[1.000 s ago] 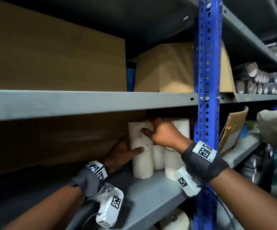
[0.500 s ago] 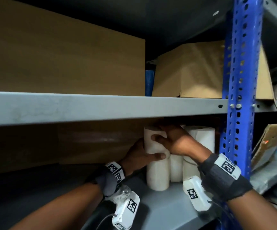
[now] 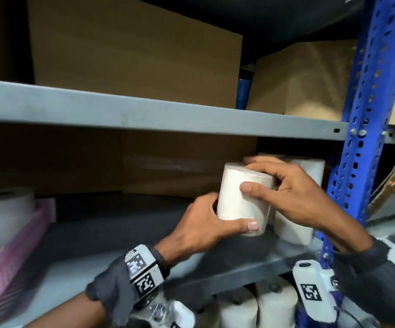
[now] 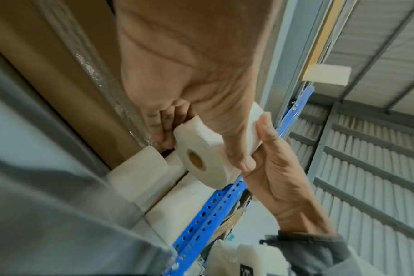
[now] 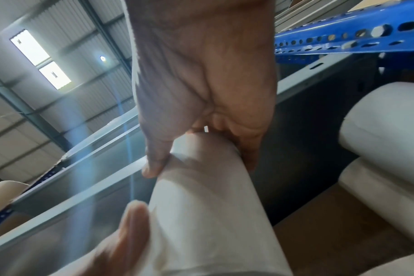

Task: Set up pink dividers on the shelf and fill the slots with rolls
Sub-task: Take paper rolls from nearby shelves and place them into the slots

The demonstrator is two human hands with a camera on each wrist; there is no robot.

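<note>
Both hands hold one white roll [image 3: 242, 200] lifted off the grey shelf [image 3: 215, 268], tilted slightly. My left hand [image 3: 206, 223] grips its lower end, thumb under the front. My right hand [image 3: 286, 192] grips the top end, thumb on the side. In the left wrist view the roll [image 4: 210, 158] shows its cardboard core. In the right wrist view the roll [image 5: 208, 205] runs down from my palm. More white rolls [image 3: 296, 223] stand behind at the right. A pink divider [image 3: 9, 254] lies at the shelf's left, with a roll [image 3: 4, 214] beyond it.
A blue perforated upright [image 3: 367, 129] stands just right of my hands. The upper shelf edge [image 3: 144, 114] runs close above the roll. Brown cardboard boxes [image 3: 187, 166] fill the back. More rolls [image 3: 258, 308] sit on the shelf below.
The roll came off the shelf, out of the group at the right, and moved left and toward me. The view swung left, bringing the pink divider into sight.
</note>
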